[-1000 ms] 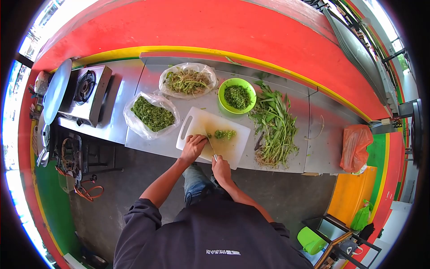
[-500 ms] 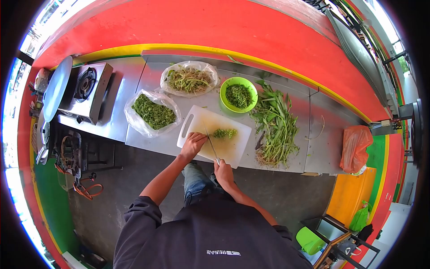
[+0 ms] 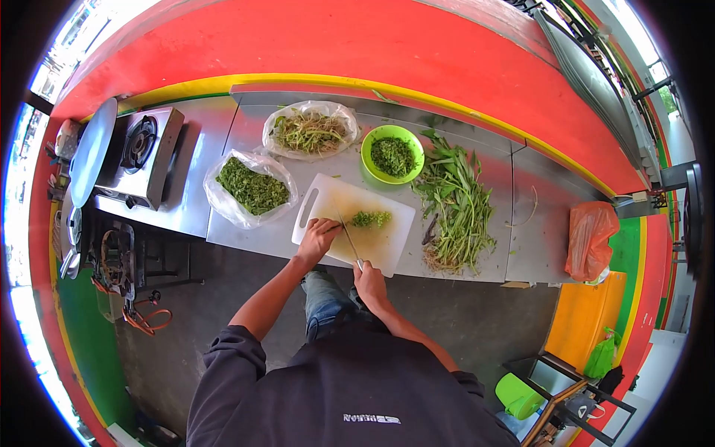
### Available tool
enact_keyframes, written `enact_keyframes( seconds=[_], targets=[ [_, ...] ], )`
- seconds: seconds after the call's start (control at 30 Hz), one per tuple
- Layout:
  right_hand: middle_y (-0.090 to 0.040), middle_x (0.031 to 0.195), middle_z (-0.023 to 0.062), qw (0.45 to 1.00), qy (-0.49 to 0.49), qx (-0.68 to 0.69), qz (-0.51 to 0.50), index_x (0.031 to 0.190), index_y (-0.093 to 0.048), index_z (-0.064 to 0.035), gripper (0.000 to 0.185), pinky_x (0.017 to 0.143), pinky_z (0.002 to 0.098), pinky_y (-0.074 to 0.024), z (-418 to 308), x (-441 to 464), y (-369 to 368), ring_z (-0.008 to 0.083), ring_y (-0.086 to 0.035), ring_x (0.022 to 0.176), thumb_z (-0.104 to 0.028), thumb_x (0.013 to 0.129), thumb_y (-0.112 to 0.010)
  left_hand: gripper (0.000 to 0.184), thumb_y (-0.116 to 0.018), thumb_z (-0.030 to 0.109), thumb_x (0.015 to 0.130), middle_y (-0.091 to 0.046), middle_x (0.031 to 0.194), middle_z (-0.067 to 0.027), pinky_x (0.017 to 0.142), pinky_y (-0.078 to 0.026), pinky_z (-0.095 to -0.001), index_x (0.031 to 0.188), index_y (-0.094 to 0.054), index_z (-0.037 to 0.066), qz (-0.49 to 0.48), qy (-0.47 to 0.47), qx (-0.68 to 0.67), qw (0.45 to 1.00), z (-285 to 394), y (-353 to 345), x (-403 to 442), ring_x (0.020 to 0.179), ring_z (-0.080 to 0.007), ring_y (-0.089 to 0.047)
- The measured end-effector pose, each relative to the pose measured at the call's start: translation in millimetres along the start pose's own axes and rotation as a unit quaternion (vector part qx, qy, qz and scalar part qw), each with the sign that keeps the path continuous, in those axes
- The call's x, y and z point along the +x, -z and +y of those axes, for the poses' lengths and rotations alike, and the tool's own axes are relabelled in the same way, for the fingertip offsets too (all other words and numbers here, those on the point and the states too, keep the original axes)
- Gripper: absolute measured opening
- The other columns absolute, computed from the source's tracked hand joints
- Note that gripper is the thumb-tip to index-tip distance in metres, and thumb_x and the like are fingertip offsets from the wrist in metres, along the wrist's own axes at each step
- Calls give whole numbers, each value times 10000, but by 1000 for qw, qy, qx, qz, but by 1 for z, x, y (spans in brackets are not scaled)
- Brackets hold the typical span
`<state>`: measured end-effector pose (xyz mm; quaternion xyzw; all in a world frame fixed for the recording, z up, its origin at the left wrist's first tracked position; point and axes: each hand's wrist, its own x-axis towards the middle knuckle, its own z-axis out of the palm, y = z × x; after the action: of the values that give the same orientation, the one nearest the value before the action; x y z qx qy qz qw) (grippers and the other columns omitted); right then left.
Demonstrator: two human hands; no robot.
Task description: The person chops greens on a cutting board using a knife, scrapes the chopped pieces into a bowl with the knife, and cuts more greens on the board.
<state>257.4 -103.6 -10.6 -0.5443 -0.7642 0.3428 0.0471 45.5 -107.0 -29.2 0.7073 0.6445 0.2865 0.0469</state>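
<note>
My right hand (image 3: 369, 281) grips the handle of a kitchen knife (image 3: 350, 239), its blade slanting across a white cutting board (image 3: 398, 237). Beside the blade, on its left, my left hand (image 3: 319, 239) rests on the board with fingers bunched; what they hold is mostly hidden. A small pile of chopped greens (image 3: 371, 218) lies just right of the blade. Behind the board stands a lime-green bowl (image 3: 363, 159) with chopped greens inside. Long leafy stalks (image 3: 458, 208) with roots are heaped on the metal counter to the right.
Left of the board, one clear plastic bag (image 3: 214, 200) holds chopped greens, and another bag (image 3: 269, 141) holds rooty stems. A gas stove (image 3: 138, 153) sits at the counter's left end. An orange plastic bag (image 3: 590, 237) is at the far right. The red wall (image 3: 335, 45) borders the back.
The view has shifted slightly, so the counter items appear a little further left. Both hands and the knife hold nearly the same pose over the board.
</note>
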Motion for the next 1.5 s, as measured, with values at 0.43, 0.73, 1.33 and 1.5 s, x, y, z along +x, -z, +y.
enact_keyframes(
  seconds=[0.43, 0.73, 1.33, 1.5],
  targets=[
    [-661, 713, 280, 1000, 8, -16, 10, 915, -590, 19, 370, 609, 548, -549, -3, 11, -6, 471, -673, 697, -339, 999, -542, 257, -655, 63, 786, -682, 1068, -24, 944, -424, -375, 1035, -716, 70, 9, 24, -8, 1000, 4, -2, -2, 1027, -195, -635],
    [-666, 718, 277, 1000, -3, -8, 16, 926, -597, 22, 379, 622, 544, -558, 2, 9, -2, 472, -677, 709, -343, 1005, -531, 237, -694, 62, 795, -706, 1078, -29, 921, -443, -382, 1030, -714, 90, 27, 7, -19, 999, -2, -1, -4, 1029, -201, -656],
    [-663, 720, 287, 1000, 6, -27, -8, 932, -594, 23, 401, 617, 546, -555, -6, 8, -2, 471, -678, 708, -365, 1006, -526, 188, -684, 77, 815, -694, 1051, -15, 902, -428, -377, 998, -720, 103, 14, 15, 0, 1000, 3, 5, -1, 1025, -182, -646],
    [-661, 725, 291, 1000, 9, -6, -20, 931, -597, 22, 397, 619, 549, -553, -5, 3, 1, 475, -674, 712, -362, 1004, -530, 199, -690, 92, 815, -690, 1055, -6, 895, -422, -382, 1006, -728, 131, -8, 25, 3, 1000, -4, 4, -5, 1043, -174, -639]
  ],
)
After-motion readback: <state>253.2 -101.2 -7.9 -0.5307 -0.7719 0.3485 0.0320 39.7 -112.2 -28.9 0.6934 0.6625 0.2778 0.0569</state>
